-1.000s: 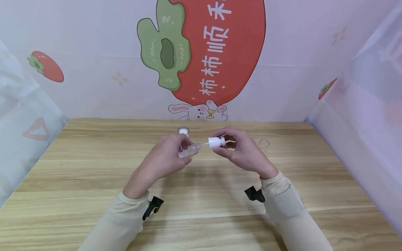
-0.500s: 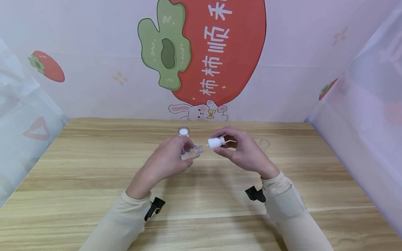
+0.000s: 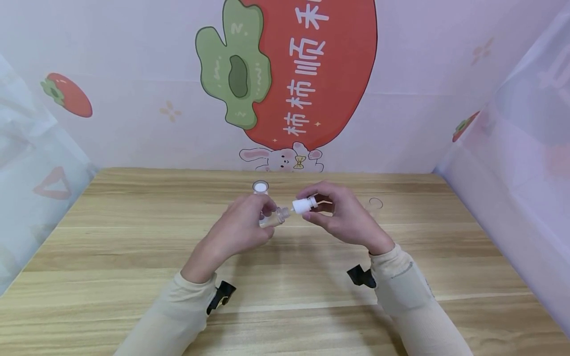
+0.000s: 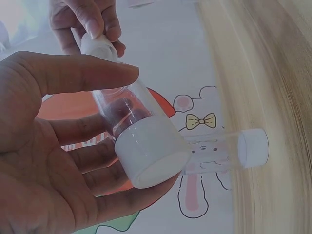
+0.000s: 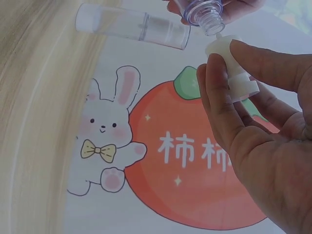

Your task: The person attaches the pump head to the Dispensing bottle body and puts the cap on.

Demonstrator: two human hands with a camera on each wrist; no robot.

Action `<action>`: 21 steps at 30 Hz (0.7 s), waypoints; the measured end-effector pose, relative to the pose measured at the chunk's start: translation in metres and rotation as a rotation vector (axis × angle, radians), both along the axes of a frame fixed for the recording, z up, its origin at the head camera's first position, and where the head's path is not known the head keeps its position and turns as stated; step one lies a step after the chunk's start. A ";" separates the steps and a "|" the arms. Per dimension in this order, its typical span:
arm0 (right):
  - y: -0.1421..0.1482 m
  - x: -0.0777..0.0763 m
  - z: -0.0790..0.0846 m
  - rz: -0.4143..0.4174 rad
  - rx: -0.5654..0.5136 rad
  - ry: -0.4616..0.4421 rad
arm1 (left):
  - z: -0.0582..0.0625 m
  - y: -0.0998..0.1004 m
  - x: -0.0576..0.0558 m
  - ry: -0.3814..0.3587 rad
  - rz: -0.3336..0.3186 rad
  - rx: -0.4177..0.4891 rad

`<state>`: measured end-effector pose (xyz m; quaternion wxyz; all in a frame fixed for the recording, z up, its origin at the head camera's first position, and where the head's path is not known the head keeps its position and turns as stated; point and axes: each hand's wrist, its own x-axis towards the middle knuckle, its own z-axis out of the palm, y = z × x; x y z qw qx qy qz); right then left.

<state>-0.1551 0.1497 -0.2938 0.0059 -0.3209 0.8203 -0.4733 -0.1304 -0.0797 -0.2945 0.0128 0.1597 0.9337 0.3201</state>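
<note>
My left hand grips a clear bottle with a white base, tilted so its threaded neck points right. Between the thumb and fingers of my right hand is a white pump head, pinched with its thin tip toward the bottle. That tip is right at the bottle's mouth; whether it has entered, I cannot tell. Just behind my left hand a second clear tube-shaped bottle stands upright on the table, its white base showing in the left wrist view.
To the right of my right hand, a thin round outline of a clear object shows on the wooden table. A printed cloth backdrop rises at the table's back edge, with cloth sides left and right.
My left hand has moved slightly right with the bottle, closing the gap to the pump head. My right hand has shifted only a little, and its pump head now tilts toward the bottle's mouth.
</note>
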 end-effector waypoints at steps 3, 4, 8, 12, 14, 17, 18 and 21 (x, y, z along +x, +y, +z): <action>-0.001 0.000 0.000 0.002 0.007 -0.002 | 0.000 0.000 0.000 0.003 -0.003 0.004; -0.001 0.001 -0.001 0.003 0.006 -0.003 | 0.000 0.000 0.000 0.003 -0.003 0.006; -0.002 0.001 -0.001 0.009 0.011 -0.004 | 0.000 0.001 0.001 0.005 -0.011 0.016; -0.003 0.001 -0.001 0.015 0.016 -0.002 | 0.000 0.002 0.001 0.012 -0.016 0.019; -0.003 0.001 -0.002 0.017 0.018 0.003 | 0.000 0.002 0.001 0.013 -0.015 0.020; -0.004 0.001 -0.001 0.019 0.020 0.007 | 0.000 0.003 0.002 0.009 -0.010 0.022; -0.004 0.002 -0.001 0.020 0.021 0.008 | 0.001 0.003 0.002 0.008 -0.009 0.022; -0.004 0.002 -0.002 0.021 0.026 0.006 | 0.000 0.004 0.002 0.005 -0.009 0.024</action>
